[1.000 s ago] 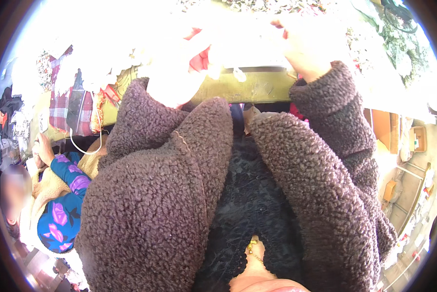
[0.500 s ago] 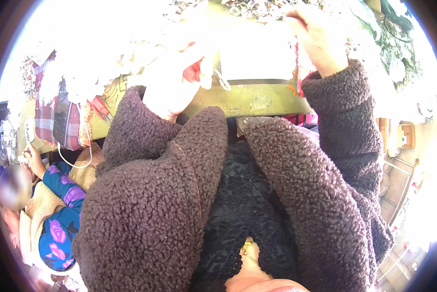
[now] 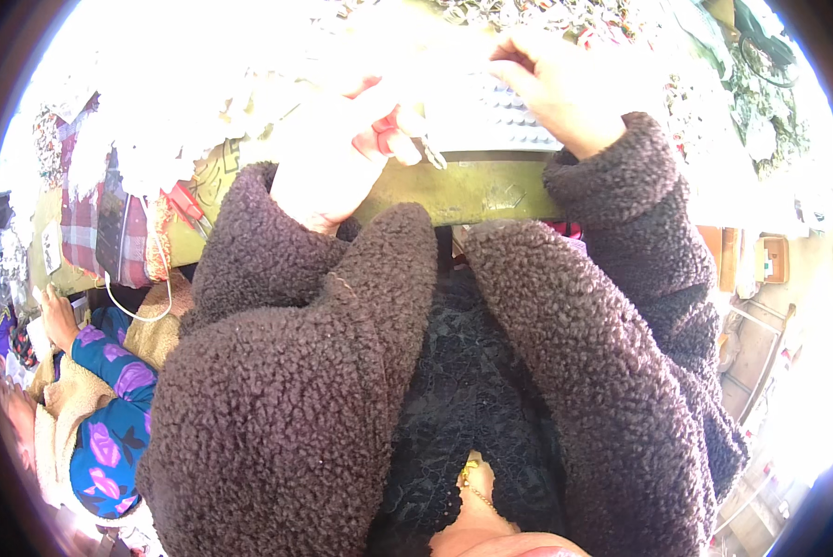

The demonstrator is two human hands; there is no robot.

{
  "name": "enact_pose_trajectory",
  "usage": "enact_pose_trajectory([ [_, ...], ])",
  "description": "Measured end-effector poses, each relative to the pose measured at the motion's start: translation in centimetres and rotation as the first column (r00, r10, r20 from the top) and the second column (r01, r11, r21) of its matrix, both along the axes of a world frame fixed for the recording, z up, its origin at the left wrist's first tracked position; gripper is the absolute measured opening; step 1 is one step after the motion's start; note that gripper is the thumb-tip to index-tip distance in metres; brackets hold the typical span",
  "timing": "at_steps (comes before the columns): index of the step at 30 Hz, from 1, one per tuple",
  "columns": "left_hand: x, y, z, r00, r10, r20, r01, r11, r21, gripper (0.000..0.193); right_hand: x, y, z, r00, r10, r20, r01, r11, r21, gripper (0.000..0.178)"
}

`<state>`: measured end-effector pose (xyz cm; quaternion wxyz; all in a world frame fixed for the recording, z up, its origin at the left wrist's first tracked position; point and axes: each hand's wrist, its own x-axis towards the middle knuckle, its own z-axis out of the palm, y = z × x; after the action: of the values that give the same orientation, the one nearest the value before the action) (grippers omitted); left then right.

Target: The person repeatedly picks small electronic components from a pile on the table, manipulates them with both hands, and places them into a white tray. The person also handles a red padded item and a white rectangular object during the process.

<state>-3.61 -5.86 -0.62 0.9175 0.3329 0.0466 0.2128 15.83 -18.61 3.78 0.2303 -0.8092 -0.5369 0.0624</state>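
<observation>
My left hand (image 3: 338,153) is closed above the table's near edge, with red bands visible on its fingers. A small, narrow metallic-looking piece (image 3: 434,153) juts out beside its fingertips; glare hides what it belongs to. To the right, my right hand (image 3: 572,97) hangs over a pale tray or board with rows of bumps (image 3: 519,128), thumb and forefinger brought together. Whatever lies between those fingertips is too washed out to make out. Dark brown fleecy sleeves cover both my forearms.
Loose small pieces (image 3: 537,14) heap along the far side of the green table (image 3: 477,186). Left lie a red-handled tool (image 3: 186,202), checked cloth (image 3: 82,232) and a dark phone-like object with a white cable (image 3: 113,232). A co-worker's flowered sleeve (image 3: 110,436) is at far left.
My right hand has moved left and over the bumpy tray, whose rows now show. The reddish strip by my right wrist is out of sight. My left hand stays nearly in place.
</observation>
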Motion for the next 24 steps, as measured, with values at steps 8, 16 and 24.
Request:
enact_pose_trajectory([
  [8,-0.2,0.6,-0.7,0.994,0.073,-0.076,-0.044,0.944,0.326,0.022,-2.0,-0.1,-0.1,0.998,0.059,0.004,-0.059,0.998,-0.013,0.016],
  [16,-1.1,1.6,-0.6,0.979,0.115,-0.166,-0.023,0.88,0.475,0.027,-3.2,0.5,-0.8,0.969,0.134,0.208,-0.131,0.991,-0.031,0.019],
  [24,-1.0,1.5,-1.5,0.99,0.087,-0.11,-0.064,0.978,0.198,0.027,-4.2,0.2,-1.9,0.936,0.154,0.317,-0.147,0.988,-0.048,0.02],
])
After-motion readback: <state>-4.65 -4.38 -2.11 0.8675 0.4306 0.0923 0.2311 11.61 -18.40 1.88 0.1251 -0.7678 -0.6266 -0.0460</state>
